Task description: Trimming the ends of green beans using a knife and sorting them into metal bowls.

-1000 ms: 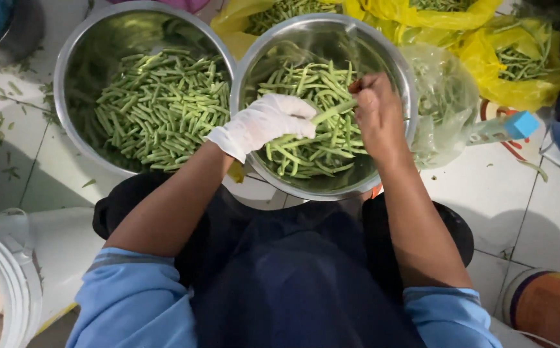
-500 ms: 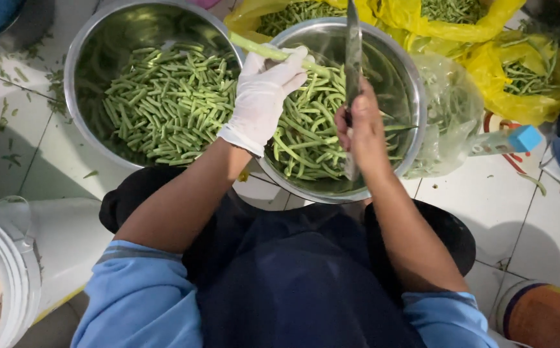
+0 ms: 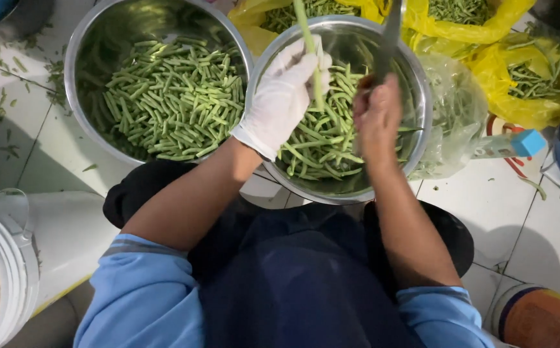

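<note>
A person in a blue top sits over a steel bowl (image 3: 415,103) of green bean pieces on a white tiled floor (image 3: 486,212). The gloved left hand (image 3: 283,96) is clenched around a long green bean (image 3: 307,38), holding it upright above the bowl, fingers (image 3: 305,61) wrapped about its lower part. The bare right hand (image 3: 376,119) is closed on the handle of a knife (image 3: 388,35), its blade pointing up just beside the bean. A second steel bowl (image 3: 83,51) to the left of the first holds more cut beans. Yellow bags (image 3: 486,38) of uncut beans lie behind the first bowl, a clear bag (image 3: 451,122) touches its right rim, and a white bucket (image 3: 2,258) stands well to its left. The bean looks light, slim and fairly stiff, liable to snap if bent; it is best gripped near its middle, clear of the blade.
</note>
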